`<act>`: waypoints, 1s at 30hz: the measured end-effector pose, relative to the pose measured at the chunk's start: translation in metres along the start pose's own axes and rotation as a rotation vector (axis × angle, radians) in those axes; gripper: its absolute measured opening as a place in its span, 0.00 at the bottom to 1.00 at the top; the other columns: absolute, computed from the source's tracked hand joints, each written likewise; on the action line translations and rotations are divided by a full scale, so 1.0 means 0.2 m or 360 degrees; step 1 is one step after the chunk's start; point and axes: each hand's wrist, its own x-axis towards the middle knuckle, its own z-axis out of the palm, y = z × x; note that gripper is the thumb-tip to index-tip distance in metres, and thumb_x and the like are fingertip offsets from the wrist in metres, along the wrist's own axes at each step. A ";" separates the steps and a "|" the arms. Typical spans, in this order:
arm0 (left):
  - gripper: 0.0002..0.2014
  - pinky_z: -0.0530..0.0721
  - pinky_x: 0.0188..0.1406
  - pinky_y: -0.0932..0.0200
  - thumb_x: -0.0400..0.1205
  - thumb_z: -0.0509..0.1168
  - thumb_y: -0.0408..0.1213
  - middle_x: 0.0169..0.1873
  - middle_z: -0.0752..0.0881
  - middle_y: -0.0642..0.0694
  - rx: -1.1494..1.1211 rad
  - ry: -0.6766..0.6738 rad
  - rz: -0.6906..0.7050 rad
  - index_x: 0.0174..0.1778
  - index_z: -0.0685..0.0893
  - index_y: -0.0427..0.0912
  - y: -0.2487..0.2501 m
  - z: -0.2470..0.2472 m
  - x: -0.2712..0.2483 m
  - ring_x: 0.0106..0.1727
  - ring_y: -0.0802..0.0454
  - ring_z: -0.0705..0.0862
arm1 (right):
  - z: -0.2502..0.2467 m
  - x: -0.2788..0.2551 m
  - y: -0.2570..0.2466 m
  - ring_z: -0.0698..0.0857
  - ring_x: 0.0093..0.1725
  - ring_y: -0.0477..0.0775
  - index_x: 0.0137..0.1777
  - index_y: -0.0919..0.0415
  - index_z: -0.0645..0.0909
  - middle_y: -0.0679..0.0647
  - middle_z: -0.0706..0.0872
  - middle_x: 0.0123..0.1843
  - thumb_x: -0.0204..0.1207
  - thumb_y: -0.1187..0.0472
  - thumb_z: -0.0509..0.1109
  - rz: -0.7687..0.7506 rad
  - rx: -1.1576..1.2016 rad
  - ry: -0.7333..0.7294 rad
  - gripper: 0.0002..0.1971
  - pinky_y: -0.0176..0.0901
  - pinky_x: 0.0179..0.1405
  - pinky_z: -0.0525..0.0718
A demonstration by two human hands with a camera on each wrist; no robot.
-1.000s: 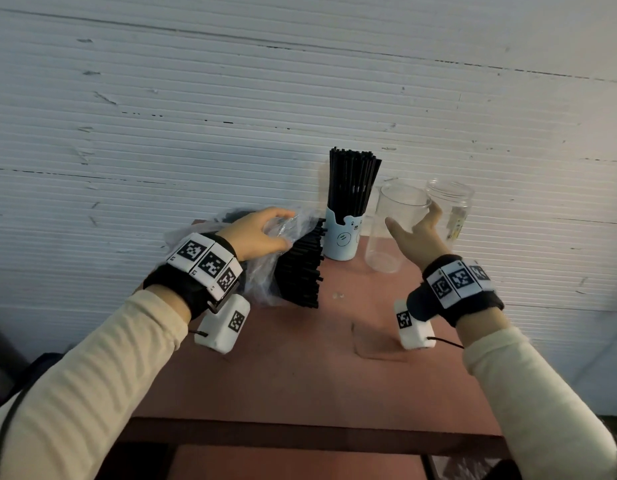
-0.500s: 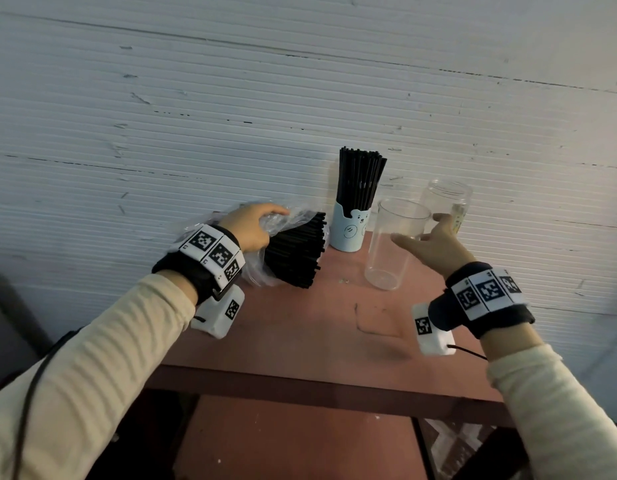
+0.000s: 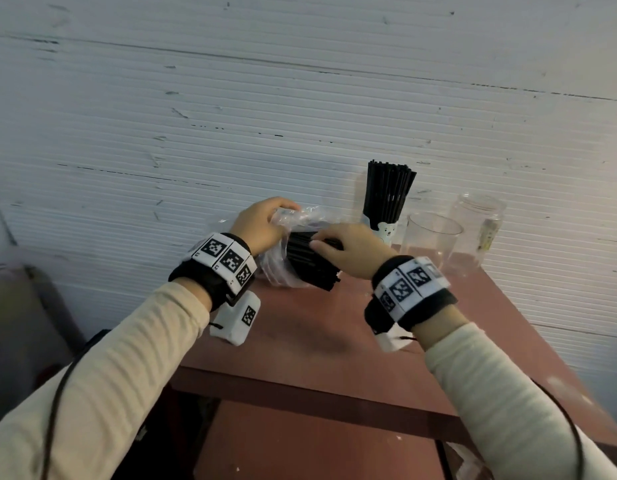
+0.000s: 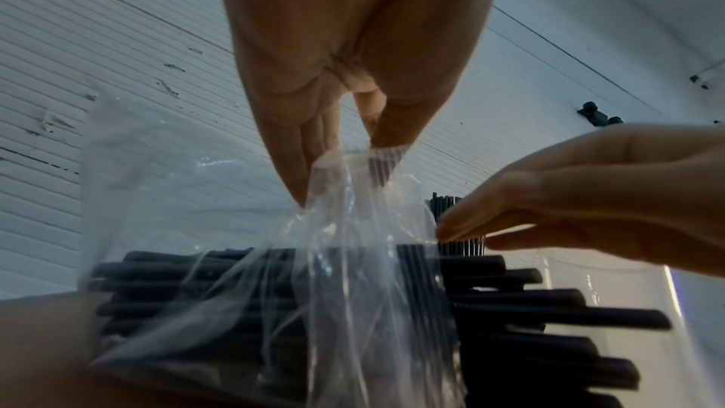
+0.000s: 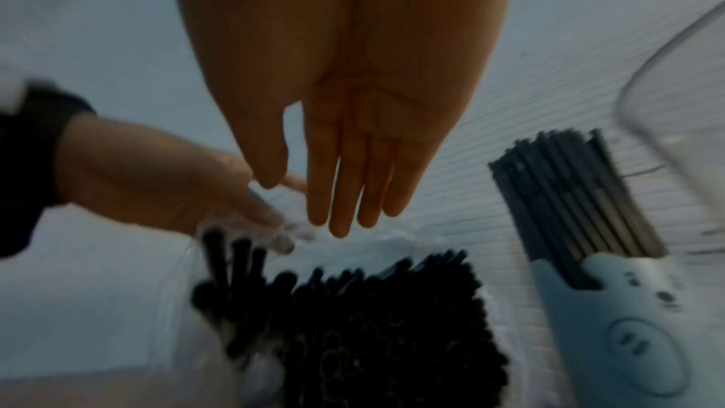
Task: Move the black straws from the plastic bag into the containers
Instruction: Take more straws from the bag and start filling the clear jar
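A clear plastic bag (image 3: 277,271) lies on its side at the back of the red table (image 3: 334,341), and a bundle of black straws (image 3: 312,266) sticks out of its mouth. My left hand (image 3: 279,216) pinches the top film of the bag (image 4: 353,228) and holds it up. My right hand (image 3: 317,242) reaches over the straw ends (image 5: 353,321) with straight fingers (image 5: 341,197), its fingertips at the top straws by the bag's edge; it holds nothing. A light-blue bear cup (image 3: 383,232) to the right holds upright black straws (image 3: 386,192).
A clear plastic cup (image 3: 431,244) and a clear jar (image 3: 480,223), both without straws, stand right of the blue cup against the white ribbed wall (image 3: 300,116). The table's front edge (image 3: 300,393) lies below my wrists.
My right hand left the clear cup and swung left to the straws in the bag. My left hand kept its pinch on the bag film. The view shifted left.
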 end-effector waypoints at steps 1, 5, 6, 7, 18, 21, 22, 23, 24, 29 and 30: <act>0.23 0.86 0.55 0.43 0.75 0.68 0.28 0.57 0.88 0.47 -0.0022 0.0014 0.0003 0.56 0.84 0.64 0.00 0.00 0.01 0.55 0.42 0.87 | 0.03 0.05 -0.02 0.83 0.56 0.53 0.61 0.56 0.85 0.53 0.87 0.58 0.85 0.52 0.61 -0.0001 -0.0049 -0.0110 0.15 0.41 0.55 0.76; 0.24 0.82 0.60 0.57 0.76 0.67 0.27 0.66 0.84 0.48 -0.0058 0.0049 0.0031 0.60 0.85 0.62 -0.01 -0.02 0.03 0.68 0.51 0.81 | 0.12 0.21 -0.05 0.81 0.64 0.59 0.68 0.56 0.80 0.55 0.83 0.66 0.85 0.53 0.58 0.0056 -0.0270 -0.0239 0.17 0.50 0.64 0.76; 0.23 0.78 0.63 0.59 0.77 0.68 0.28 0.68 0.83 0.49 -0.0062 0.0053 0.0046 0.61 0.85 0.61 -0.01 -0.02 0.03 0.70 0.53 0.79 | 0.13 0.23 -0.04 0.79 0.67 0.59 0.71 0.55 0.77 0.55 0.81 0.69 0.85 0.54 0.59 0.0061 -0.0301 -0.0242 0.18 0.50 0.67 0.74; 0.21 0.76 0.63 0.61 0.78 0.68 0.29 0.69 0.82 0.50 -0.0060 0.0058 0.0061 0.62 0.85 0.59 -0.01 -0.03 0.03 0.72 0.53 0.77 | 0.15 0.25 -0.04 0.77 0.70 0.60 0.74 0.54 0.75 0.56 0.78 0.73 0.84 0.55 0.60 0.0069 -0.0318 -0.0251 0.19 0.51 0.70 0.73; 0.19 0.77 0.61 0.61 0.78 0.71 0.30 0.65 0.82 0.56 -0.0067 0.0069 0.0141 0.62 0.85 0.54 -0.01 -0.04 0.04 0.68 0.54 0.79 | 0.17 0.26 0.01 0.75 0.71 0.59 0.69 0.50 0.81 0.57 0.75 0.73 0.80 0.66 0.64 0.0003 -0.0209 -0.0208 0.20 0.48 0.73 0.71; 0.19 0.77 0.61 0.61 0.78 0.72 0.32 0.66 0.83 0.54 -0.0046 0.0020 0.0132 0.63 0.84 0.54 0.00 -0.03 0.05 0.67 0.55 0.79 | 0.14 0.24 0.02 0.78 0.68 0.58 0.67 0.51 0.82 0.56 0.79 0.70 0.77 0.67 0.67 0.0000 -0.0201 -0.0170 0.20 0.46 0.70 0.73; 0.19 0.77 0.61 0.60 0.77 0.73 0.32 0.65 0.83 0.53 -0.0050 0.0005 0.0128 0.63 0.84 0.54 0.01 -0.03 0.05 0.66 0.54 0.79 | 0.13 0.23 0.03 0.79 0.66 0.58 0.66 0.51 0.83 0.56 0.80 0.68 0.77 0.67 0.67 -0.0003 -0.0187 -0.0140 0.20 0.43 0.68 0.73; 0.20 0.77 0.61 0.60 0.77 0.73 0.32 0.65 0.83 0.52 -0.0057 -0.0009 0.0127 0.63 0.84 0.54 0.01 -0.03 0.05 0.66 0.54 0.79 | 0.12 0.23 0.03 0.80 0.65 0.57 0.65 0.51 0.84 0.56 0.82 0.66 0.76 0.67 0.68 -0.0005 -0.0166 -0.0103 0.19 0.38 0.65 0.71; 0.20 0.77 0.60 0.61 0.77 0.73 0.32 0.64 0.83 0.52 -0.0053 -0.0024 0.0130 0.63 0.84 0.54 0.01 -0.03 0.05 0.65 0.54 0.79 | 0.10 0.22 0.03 0.81 0.64 0.56 0.64 0.51 0.85 0.55 0.84 0.65 0.75 0.67 0.69 -0.0008 -0.0138 -0.0068 0.19 0.34 0.63 0.70; 0.22 0.76 0.61 0.60 0.77 0.72 0.31 0.59 0.82 0.57 0.0046 -0.0084 0.0152 0.65 0.83 0.55 0.00 -0.03 0.04 0.64 0.54 0.79 | 0.03 0.14 0.04 0.85 0.52 0.52 0.59 0.51 0.88 0.55 0.89 0.55 0.73 0.68 0.70 0.0037 0.0072 -0.0038 0.18 0.27 0.48 0.74; 0.22 0.77 0.63 0.58 0.77 0.72 0.31 0.60 0.82 0.56 0.0062 -0.0090 0.0149 0.65 0.82 0.55 0.00 -0.03 0.03 0.64 0.53 0.79 | 0.01 0.13 0.05 0.86 0.47 0.50 0.58 0.50 0.89 0.54 0.89 0.51 0.73 0.68 0.71 0.0061 0.0130 -0.0037 0.17 0.25 0.43 0.76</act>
